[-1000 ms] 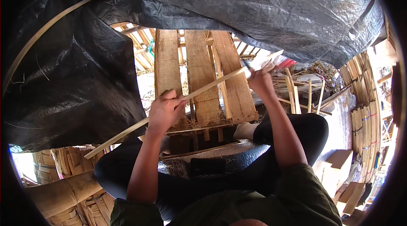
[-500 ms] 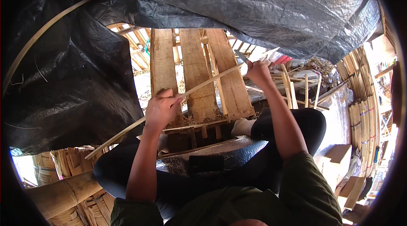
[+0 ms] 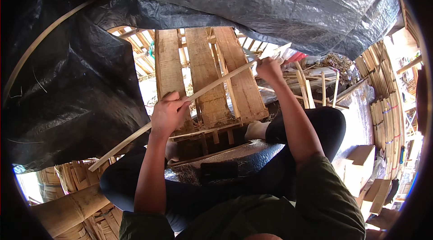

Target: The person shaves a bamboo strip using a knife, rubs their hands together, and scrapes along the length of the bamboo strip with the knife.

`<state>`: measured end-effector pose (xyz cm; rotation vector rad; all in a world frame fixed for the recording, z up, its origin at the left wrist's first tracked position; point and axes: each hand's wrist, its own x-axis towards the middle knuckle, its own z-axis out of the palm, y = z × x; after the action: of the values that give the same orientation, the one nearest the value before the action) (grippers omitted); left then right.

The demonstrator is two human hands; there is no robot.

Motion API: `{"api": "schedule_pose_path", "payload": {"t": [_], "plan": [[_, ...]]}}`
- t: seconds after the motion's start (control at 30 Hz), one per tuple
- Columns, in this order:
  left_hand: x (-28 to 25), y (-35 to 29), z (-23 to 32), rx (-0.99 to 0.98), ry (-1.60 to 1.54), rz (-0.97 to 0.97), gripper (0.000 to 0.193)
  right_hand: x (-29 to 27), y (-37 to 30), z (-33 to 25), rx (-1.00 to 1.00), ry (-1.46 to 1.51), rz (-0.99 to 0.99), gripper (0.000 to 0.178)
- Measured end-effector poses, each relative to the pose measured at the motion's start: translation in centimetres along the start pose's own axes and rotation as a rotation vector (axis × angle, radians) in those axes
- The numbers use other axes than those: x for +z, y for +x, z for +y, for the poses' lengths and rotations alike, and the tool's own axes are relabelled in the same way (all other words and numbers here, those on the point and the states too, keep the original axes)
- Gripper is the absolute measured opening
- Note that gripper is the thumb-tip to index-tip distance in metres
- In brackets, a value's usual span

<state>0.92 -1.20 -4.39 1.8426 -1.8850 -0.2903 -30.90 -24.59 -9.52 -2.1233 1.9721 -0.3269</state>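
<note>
A long pale bamboo strip (image 3: 212, 85) slants across the wooden planks, from low at the left to higher at the right. My left hand (image 3: 168, 113) is closed round its middle, with the thumb along it. The strip's near end sticks out past my left wrist, over my left thigh. My right hand (image 3: 270, 69) is closed on a knife, whose handle is hidden in the fingers. The grey knife blade (image 3: 248, 54) points up and left, close to the upper part of the strip; whether it touches cannot be made out. A pale pointed piece shows just beyond my right hand.
Three rough planks (image 3: 205, 68) slope away before my crossed legs. Black plastic sheeting (image 3: 252, 5) hangs over the far side and left. Upright bamboo sticks (image 3: 323, 89) stand at the right, near a cardboard box (image 3: 361, 155). A thick bamboo pole (image 3: 72, 210) lies at lower left.
The whole view has shifted slightly. My right hand and the knife are a little farther up and left; my left hand keeps the same hold on the strip.
</note>
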Motion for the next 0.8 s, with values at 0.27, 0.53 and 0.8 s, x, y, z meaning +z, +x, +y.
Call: {"api": "schedule_pose_path", "payload": {"t": [0.27, 0.53, 0.8], "plan": [[0.3, 0.4, -0.7, 0.004, -0.039, 0.027, 0.025, 0.0, 0.6, 1.3, 0.107, 0.108, 0.059, 0.06], [0.4, 0.7, -0.9, 0.007, -0.068, 0.033, 0.025, -0.1, 1.1, 0.4, -0.088, 0.114, -0.187, 0.066], [0.1, 0.7, -0.9, -0.002, -0.082, 0.025, 0.024, -0.4, 1.4, -0.2, -0.033, 0.019, -0.185, 0.06]]}}
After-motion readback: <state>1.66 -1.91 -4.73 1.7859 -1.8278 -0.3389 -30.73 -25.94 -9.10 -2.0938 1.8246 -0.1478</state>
